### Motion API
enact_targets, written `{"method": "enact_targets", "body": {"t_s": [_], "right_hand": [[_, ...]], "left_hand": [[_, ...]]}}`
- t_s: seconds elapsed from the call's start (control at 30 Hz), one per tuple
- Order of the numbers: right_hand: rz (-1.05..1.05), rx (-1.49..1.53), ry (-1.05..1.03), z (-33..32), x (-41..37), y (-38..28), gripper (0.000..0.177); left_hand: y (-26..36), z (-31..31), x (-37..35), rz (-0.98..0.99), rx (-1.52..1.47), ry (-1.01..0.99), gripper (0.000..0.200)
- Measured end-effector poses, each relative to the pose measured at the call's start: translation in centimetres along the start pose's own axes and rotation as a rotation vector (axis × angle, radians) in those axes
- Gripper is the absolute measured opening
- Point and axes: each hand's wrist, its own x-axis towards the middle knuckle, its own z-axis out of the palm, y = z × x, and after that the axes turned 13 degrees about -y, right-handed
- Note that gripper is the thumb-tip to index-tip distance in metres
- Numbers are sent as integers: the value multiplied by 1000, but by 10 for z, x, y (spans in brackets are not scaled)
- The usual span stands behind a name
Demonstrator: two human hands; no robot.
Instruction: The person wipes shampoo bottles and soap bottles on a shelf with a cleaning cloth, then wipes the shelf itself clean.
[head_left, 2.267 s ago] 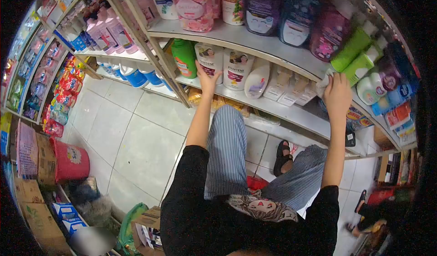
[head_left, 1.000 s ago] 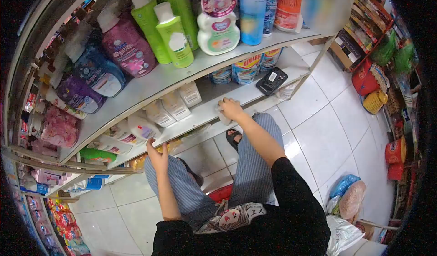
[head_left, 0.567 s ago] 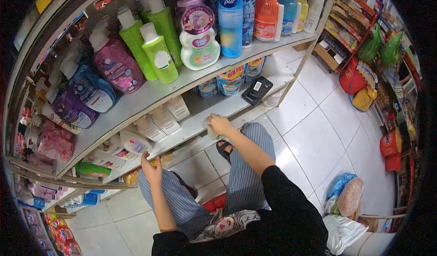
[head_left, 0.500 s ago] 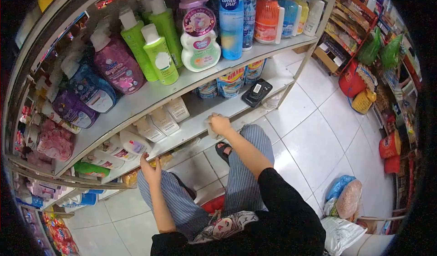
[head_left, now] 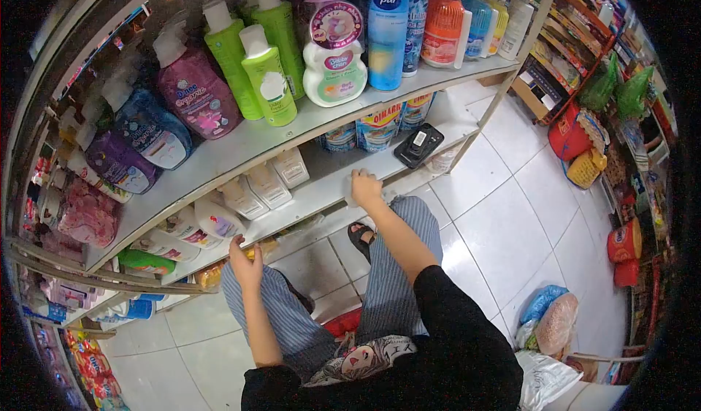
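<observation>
My right hand (head_left: 366, 189) is closed on a pale cloth (head_left: 352, 193) at the front edge of the lower shelf (head_left: 310, 194). Left of it, my left hand (head_left: 246, 260) has its fingers apart, close to the shelf's front edge and a white bottle (head_left: 217, 219). Nothing shows in that hand. Between the two hands, farther in, several white boxed bottles (head_left: 268, 184) stand on the lower shelf. A black device (head_left: 418, 146) lies at this shelf's right end, beside the blue and white pouches (head_left: 379, 127).
Above, the upper shelf (head_left: 307, 122) bears green bottles (head_left: 269, 82), purple bottles (head_left: 197, 93) and a blue spray can (head_left: 388, 35). Plastic bags (head_left: 556, 323) lie on the tiled floor (head_left: 504, 214) at the right. Red containers (head_left: 624, 241) stand by the far shelves.
The view has shifted slightly, so the shelves appear a little higher and farther right. My right hand and the cloth have moved slightly along the shelf edge. My left hand is still open.
</observation>
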Motion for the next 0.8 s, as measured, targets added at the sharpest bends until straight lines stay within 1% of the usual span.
{"method": "enact_targets", "body": {"t_s": [0.03, 0.1, 0.13, 0.2, 0.27, 0.33, 0.37, 0.4, 0.43, 0.47, 0.5, 0.57, 0.6, 0.67, 0.7, 0.77, 0.8], "right_hand": [[-3, 1, 3, -1, 0, 0, 28], [-276, 68, -363, -4, -1, 0, 38], [-275, 65, -356, -20, -10, -2, 38], [-415, 194, -512, -53, -44, -5, 54], [-316, 297, -445, -102, -66, 4, 68], [-266, 303, -272, -152, -82, 24, 66], [-220, 182, -227, -180, -82, 34, 63], [-252, 227, -101, -217, -91, 34, 58], [-271, 293, 107, -227, -73, 50, 53], [-165, 429, 195, -260, -75, 49, 51], [-83, 322, 467, -271, -57, 66, 51], [-136, 334, 830, -296, -32, 86, 50], [-151, 329, 834, -304, -14, 99, 50], [-237, 576, 504, -309, 17, 117, 51], [-245, 575, 502, -313, 16, 113, 51], [-98, 499, 498, -317, 11, 107, 51], [-10, 405, 469, -317, 17, 113, 52]], "left_hand": [[0, 0, 1, 1, 1, 4, 39], [1, 0, 2, 0, -4, -6, 38], [1, 2, 4, 5, -7, -2, 38], [-2, -1, 1, -7, -27, 0, 38], [-1, -4, -2, -7, -44, -2, 38], [0, -4, -3, 9, -64, 0, 37], [0, -5, -4, 9, -54, -4, 37], [0, -7, -4, 25, -66, -17, 37], [-1, -8, -5, 39, -80, -27, 36], [-4, -8, -5, 37, -90, -7, 35], [-4, -11, -8, 36, -89, 0, 35], [-3, -13, -11, -4, -150, 34, 34], [-4, -14, -11, -8, -157, 47, 34], [-8, -16, -12, 7, -183, 72, 32], [-7, -17, -12, 3, -184, 78, 32], [-7, -18, -11, -19, -172, 36, 30], [-7, -18, -12, -23, -172, 36, 30]]}}
